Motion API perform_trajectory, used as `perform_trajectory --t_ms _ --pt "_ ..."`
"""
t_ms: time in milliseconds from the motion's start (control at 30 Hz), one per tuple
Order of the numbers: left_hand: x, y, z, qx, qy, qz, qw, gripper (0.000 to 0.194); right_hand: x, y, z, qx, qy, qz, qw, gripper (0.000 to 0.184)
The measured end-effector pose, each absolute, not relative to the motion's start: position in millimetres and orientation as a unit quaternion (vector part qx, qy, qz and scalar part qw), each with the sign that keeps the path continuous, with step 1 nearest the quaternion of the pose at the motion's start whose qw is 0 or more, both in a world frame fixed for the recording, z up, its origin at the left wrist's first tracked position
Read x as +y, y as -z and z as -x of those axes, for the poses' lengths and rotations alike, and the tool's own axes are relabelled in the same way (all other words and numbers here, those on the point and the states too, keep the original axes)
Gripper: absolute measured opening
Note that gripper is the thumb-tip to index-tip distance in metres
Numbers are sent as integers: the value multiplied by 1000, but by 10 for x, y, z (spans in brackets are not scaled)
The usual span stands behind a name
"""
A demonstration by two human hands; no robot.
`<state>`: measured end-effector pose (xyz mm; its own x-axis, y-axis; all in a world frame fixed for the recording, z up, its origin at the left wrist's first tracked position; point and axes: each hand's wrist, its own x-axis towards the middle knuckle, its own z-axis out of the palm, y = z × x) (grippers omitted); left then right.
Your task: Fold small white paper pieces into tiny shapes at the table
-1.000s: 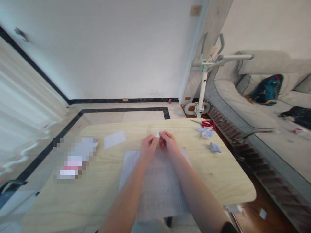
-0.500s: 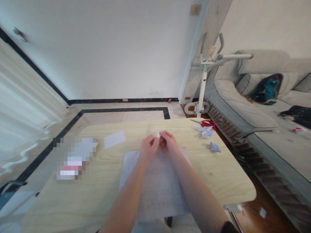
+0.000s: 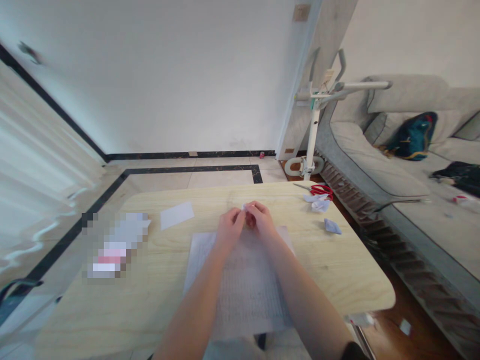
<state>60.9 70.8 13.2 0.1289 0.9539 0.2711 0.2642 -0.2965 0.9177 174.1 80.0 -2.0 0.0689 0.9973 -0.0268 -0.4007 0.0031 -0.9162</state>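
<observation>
Between my fingertips is a small piece of white paper (image 3: pixel 244 206), mostly covered by the fingers. My left hand (image 3: pixel 230 224) pinches it from the left, and my right hand (image 3: pixel 259 217) grips it from the right, with thumbs and fingertips close together. Both hands are just over the far edge of a large printed sheet (image 3: pixel 249 285) that lies flat on the table. A blank white paper rectangle (image 3: pixel 177 215) rests to the left of my hands. Off to the right sits a small folded paper piece (image 3: pixel 332 226).
On the wooden table (image 3: pixel 337 275), red-handled scissors (image 3: pixel 320 190) lie at the far right corner beside crumpled paper scraps (image 3: pixel 318 202). A blurred-out item (image 3: pixel 120 245) is at the left. Beyond the right edge stand a grey sofa (image 3: pixel 378 170) and a white exercise stand (image 3: pixel 312 135).
Less of the white paper shows above my fingertips now, and my right fingers have closed over its top. Both arms stay in nearly the same place.
</observation>
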Motion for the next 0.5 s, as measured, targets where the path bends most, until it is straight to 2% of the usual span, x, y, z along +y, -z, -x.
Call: perform_trajectory --t_ms 200,500 --pt "765 -87 -605 471 -484 -596 434 34 791 0 -1738 -384 -578 395 603 27" --pt "767 -19 -610 467 -460 -637 405 35 802 7 -1752 -371 -555 416 617 23"
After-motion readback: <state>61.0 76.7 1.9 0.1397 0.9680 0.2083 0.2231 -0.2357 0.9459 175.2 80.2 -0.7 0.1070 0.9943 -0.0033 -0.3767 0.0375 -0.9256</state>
